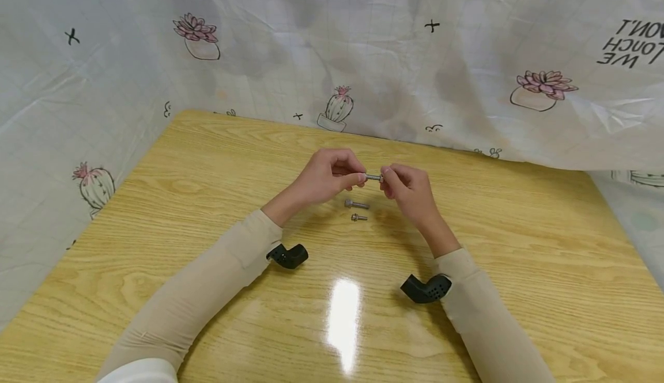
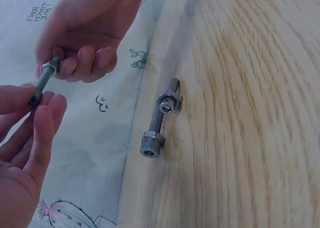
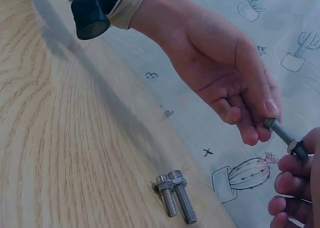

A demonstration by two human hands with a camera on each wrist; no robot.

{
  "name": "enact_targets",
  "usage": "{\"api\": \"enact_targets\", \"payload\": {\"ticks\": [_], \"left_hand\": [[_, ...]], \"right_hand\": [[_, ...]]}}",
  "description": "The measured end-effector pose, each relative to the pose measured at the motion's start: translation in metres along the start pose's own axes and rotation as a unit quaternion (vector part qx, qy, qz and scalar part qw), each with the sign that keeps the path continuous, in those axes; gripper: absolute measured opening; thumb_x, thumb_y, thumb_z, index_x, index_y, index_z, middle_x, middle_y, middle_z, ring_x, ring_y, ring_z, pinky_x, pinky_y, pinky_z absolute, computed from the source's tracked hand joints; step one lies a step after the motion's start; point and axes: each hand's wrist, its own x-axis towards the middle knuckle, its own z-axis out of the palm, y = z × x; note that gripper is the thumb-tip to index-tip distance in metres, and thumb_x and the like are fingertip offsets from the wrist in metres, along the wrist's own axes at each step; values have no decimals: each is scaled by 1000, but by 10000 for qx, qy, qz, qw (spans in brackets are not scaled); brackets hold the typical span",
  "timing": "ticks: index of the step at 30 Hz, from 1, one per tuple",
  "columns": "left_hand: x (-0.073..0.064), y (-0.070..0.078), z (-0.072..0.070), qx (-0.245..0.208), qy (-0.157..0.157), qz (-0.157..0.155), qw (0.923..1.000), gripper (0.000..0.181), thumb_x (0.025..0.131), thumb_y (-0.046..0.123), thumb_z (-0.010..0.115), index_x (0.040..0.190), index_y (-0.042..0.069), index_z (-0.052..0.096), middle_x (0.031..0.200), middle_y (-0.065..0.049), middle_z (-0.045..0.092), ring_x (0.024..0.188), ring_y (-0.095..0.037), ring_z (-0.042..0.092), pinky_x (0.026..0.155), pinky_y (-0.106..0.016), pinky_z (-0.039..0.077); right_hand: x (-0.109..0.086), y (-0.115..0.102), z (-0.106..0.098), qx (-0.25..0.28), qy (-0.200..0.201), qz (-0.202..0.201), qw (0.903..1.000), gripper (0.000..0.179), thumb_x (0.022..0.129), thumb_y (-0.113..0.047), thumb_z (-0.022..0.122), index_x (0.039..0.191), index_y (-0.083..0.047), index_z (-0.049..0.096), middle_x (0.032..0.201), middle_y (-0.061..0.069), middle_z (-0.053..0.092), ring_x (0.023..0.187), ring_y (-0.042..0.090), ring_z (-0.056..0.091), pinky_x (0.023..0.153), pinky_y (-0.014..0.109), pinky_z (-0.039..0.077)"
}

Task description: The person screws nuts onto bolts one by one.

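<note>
Between both hands, above the table, a metal socket-head bolt (image 1: 373, 177) is held roughly level. My left hand (image 1: 324, 176) pinches it by the head end with thumb and fingers. At the other end, my right hand (image 1: 413, 194) pinches around the bolt's tip, where a hex nut (image 3: 294, 147) sits on the thread. Below the hands, a longer bolt (image 1: 358, 204) lies on the wood, with a nut up against its head in the left wrist view. Beside it is a shorter bolt (image 1: 359, 217), also carrying a nut near its head.
The light wood table (image 1: 218, 169) runs back to a white printed curtain (image 1: 373, 54) along its far edge. A black wrist device (image 1: 289, 256) juts from the left sleeve, another black device (image 1: 426, 288) from the right sleeve.
</note>
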Motion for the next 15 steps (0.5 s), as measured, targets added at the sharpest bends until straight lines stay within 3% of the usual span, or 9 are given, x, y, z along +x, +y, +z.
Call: {"api": "enact_targets", "payload": {"ticks": [5, 10, 12, 15], "left_hand": [[-1, 1, -1, 111, 174, -150, 9997, 4, 92, 7, 65, 93, 5, 68, 91, -11, 69, 89, -39, 68, 74, -39, 58], [-1, 2, -2, 94, 370, -319, 9988, 4, 93, 6, 64, 92, 5, 68, 92, -11, 70, 90, -38, 68, 72, -30, 57], [0, 2, -2, 72, 386, -332, 9987, 4, 93, 6, 64, 92, 5, 68, 92, -11, 70, 91, -38, 69, 73, -31, 58], [0, 2, -2, 67, 354, -262, 9990, 4, 92, 7, 65, 92, 5, 68, 91, -11, 69, 89, -39, 68, 74, -36, 58]], "right_hand": [[0, 2, -1, 189, 30, -168, 9997, 26, 101, -23, 52, 102, 0, 63, 82, 17, 60, 64, 32, 54, 55, 27, 46], [-1, 1, 0, 373, -43, -334, 9987, 22, 94, -12, 61, 113, -2, 63, 106, 10, 62, 70, 17, 60, 62, 24, 52], [0, 1, 0, 359, -45, -299, 9989, 21, 94, -13, 62, 112, -2, 63, 103, 7, 62, 70, 15, 59, 62, 23, 52], [0, -1, -1, 396, -49, -170, 9991, 18, 96, -15, 60, 107, -1, 63, 92, 6, 61, 68, 21, 56, 61, 28, 51]]}}
